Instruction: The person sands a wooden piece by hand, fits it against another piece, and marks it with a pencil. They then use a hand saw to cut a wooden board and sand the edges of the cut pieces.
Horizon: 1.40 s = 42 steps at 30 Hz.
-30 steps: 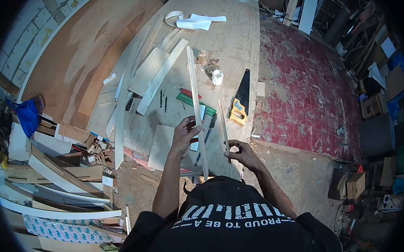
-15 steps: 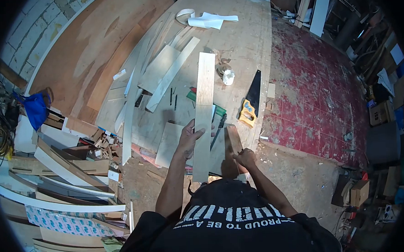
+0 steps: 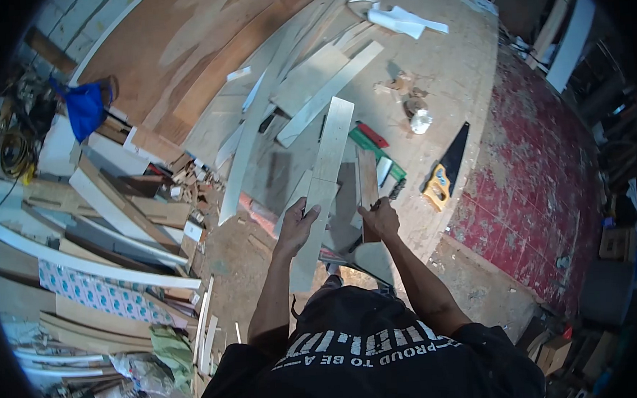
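My left hand (image 3: 296,227) is closed around a long pale wooden strip (image 3: 326,159), thumb on its upper face. A thin line crosses the strip partway along. My right hand (image 3: 381,218) is closed at the right edge of a narrower brown wooden board (image 3: 368,178), which stands beside the strip. Something small and dark shows at its fingers, too small to name. Past the board lies a green and red tool (image 3: 370,136) on the workbench (image 3: 427,63). A handsaw (image 3: 448,170) with a yellow handle rests to the right.
Pale offcuts (image 3: 331,94) and a white sheet (image 3: 408,21) lie farther up the bench, near a whitish cup-like object (image 3: 419,120). A worn red surface (image 3: 530,188) adjoins on the right. Curved strips (image 3: 98,257) are stacked at left, by a blue bag (image 3: 85,110).
The view has shifted, so bench items sit farther right and mostly lower. My right hand and the brown board have moved forward and left, closer to the pale strip, which now leans more.
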Tool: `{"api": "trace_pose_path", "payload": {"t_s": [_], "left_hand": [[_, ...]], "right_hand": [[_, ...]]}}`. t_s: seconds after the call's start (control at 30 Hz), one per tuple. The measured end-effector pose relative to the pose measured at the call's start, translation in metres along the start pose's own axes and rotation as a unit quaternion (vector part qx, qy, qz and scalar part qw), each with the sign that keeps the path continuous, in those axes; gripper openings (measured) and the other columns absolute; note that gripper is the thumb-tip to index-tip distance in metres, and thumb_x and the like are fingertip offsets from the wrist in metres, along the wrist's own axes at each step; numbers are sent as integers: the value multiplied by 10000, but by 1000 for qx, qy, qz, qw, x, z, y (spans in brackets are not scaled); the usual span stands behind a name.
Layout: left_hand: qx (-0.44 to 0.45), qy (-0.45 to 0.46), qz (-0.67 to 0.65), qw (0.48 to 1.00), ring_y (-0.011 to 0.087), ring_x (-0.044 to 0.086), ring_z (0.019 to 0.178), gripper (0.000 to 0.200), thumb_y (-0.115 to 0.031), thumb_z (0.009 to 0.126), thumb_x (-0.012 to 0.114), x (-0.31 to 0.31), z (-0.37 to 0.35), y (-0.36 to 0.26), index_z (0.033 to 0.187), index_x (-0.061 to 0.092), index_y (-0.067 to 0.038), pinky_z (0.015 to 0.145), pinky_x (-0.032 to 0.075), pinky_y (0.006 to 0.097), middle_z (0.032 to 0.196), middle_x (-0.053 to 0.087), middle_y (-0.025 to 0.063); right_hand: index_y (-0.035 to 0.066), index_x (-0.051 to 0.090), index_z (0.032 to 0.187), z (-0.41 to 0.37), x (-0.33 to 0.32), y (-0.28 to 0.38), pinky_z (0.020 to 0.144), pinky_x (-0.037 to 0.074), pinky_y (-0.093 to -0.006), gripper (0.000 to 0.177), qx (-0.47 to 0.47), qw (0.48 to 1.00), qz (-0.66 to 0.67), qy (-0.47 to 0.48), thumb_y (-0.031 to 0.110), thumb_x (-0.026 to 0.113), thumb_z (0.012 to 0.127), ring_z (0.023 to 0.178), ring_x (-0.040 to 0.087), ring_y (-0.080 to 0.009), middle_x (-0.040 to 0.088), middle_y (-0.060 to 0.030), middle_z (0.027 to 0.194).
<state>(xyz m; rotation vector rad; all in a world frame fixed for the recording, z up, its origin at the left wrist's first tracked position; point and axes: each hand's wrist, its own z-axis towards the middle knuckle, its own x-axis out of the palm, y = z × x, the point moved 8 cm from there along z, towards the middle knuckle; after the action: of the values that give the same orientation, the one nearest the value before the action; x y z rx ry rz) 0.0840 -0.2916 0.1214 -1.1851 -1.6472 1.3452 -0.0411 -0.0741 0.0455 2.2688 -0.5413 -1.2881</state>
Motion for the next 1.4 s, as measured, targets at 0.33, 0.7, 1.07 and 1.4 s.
{"api": "trace_pose_path", "payload": {"t_s": [0.33, 0.7, 1.07, 1.4], "left_hand": [[-113, -26, -64, 991, 164, 674, 869, 245, -146, 997, 581, -88, -37, 15, 1170, 592, 27, 702, 636, 348, 1015, 671, 99], [-61, -24, 109, 992, 163, 645, 911, 260, -100, 958, 607, -117, -19, 52, 1184, 619, 27, 814, 528, 310, 1071, 687, 101], [-90, 46, 155, 983, 195, 611, 1086, 357, -179, 979, 577, -74, -18, 46, 1255, 577, 48, 948, 466, 339, 1175, 664, 148], [-279, 116, -207, 931, 197, 591, 1139, 606, -49, 919, 478, -9, -15, 67, 1495, 322, 55, 985, 477, 335, 1316, 580, 141]], "right_hand": [[-64, 589, 1143, 51, 65, 44, 935, 512, -440, 790, 52, 998, 45, 4, 591, 734, 725, 1068, 661, -402, 684, -281, 1073], [-85, 603, 1121, 45, 67, -82, 660, 542, -394, 337, 160, 926, 338, -43, 119, 577, 854, 737, 660, -262, 695, -183, 899], [-44, 401, 1447, 68, 35, -25, 1007, 449, -364, 622, 13, 937, 347, -47, 64, 601, 869, 1269, 535, -289, 541, -216, 1387], [-1, 569, 1239, -15, -31, -237, 853, 533, -408, 427, -30, 968, 86, -232, 67, 615, 820, 1018, 633, -341, 633, -202, 1130]]}}
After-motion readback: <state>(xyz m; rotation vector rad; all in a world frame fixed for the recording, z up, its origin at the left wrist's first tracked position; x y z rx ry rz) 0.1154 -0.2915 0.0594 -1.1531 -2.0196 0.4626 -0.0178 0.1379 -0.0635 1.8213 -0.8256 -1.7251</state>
